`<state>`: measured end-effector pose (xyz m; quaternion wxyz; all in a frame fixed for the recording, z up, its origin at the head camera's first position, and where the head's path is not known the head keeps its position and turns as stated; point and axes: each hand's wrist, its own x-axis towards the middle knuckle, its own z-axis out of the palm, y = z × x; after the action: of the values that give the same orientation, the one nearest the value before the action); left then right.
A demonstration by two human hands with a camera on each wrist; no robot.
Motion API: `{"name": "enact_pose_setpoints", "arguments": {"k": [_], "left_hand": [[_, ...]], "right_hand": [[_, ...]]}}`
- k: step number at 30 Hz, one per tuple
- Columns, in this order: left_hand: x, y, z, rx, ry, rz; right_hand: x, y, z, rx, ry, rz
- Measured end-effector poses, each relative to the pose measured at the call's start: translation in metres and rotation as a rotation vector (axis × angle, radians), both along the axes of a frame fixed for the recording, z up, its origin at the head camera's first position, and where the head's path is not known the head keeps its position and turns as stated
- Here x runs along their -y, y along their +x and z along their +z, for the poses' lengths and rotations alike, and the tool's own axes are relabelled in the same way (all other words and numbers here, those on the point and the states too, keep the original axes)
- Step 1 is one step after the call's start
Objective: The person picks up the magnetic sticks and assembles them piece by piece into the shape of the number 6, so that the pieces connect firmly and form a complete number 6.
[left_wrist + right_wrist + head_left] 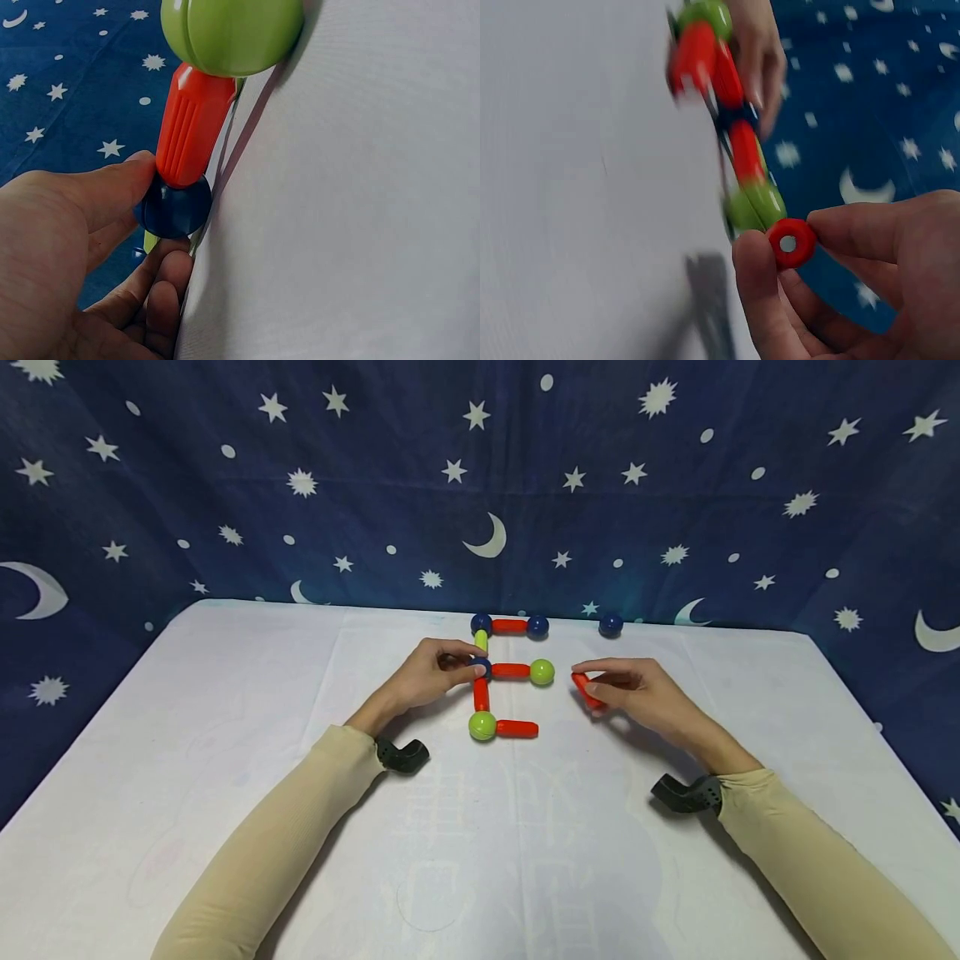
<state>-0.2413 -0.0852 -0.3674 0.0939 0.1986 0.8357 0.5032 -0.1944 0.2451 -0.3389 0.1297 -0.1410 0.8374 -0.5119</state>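
On the white table lies a connected figure of balls and short rods. My left hand (426,673) pinches its middle dark blue ball (174,210) between thumb and fingers. From that ball a red rod (511,671) runs right to a green ball (542,672). Above, a yellow-green rod (482,641) leads to a blue ball (482,624); below, a red rod (481,696) leads to another green ball (482,725). My right hand (647,695) holds a separate red rod (793,244) by thumb and fingertips, apart from the figure. A pale round spot shows at its end.
A loose dark blue ball (611,626) sits near the table's back edge. The figure's top red rod (509,627) ends in a blue ball (537,627), while its lowest red rod (517,729) has a bare right end. A star-patterned cloth (405,485) hangs behind the table (450,827).
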Motion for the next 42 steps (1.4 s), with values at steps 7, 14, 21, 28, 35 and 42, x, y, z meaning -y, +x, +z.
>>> {"name": "enact_pose_setpoints", "arguments": {"k": [7,14,21,28,35,42], "left_hand": [[-0.002,-0.001,0.001,0.001,0.000,-0.004],[-0.002,-0.001,0.002,0.001,-0.001,0.000],[-0.001,-0.001,0.001,0.006,0.002,0.001],[0.000,-0.001,0.001,0.008,0.001,0.001],[0.001,-0.001,0.000,0.008,-0.005,0.001],[0.000,-0.001,0.000,0.011,-0.002,-0.001]], "right_hand": [[0.035,0.001,-0.011,0.066,0.001,0.017],[0.047,0.002,-0.013,0.059,0.040,-0.070],[0.043,-0.001,-0.007,0.036,0.077,-0.035],[0.023,-0.022,0.004,-0.111,0.138,-0.111],[-0.001,-0.064,0.000,-0.415,0.363,-0.299],[-0.010,-0.081,-0.005,-0.293,0.464,-0.278]]}}
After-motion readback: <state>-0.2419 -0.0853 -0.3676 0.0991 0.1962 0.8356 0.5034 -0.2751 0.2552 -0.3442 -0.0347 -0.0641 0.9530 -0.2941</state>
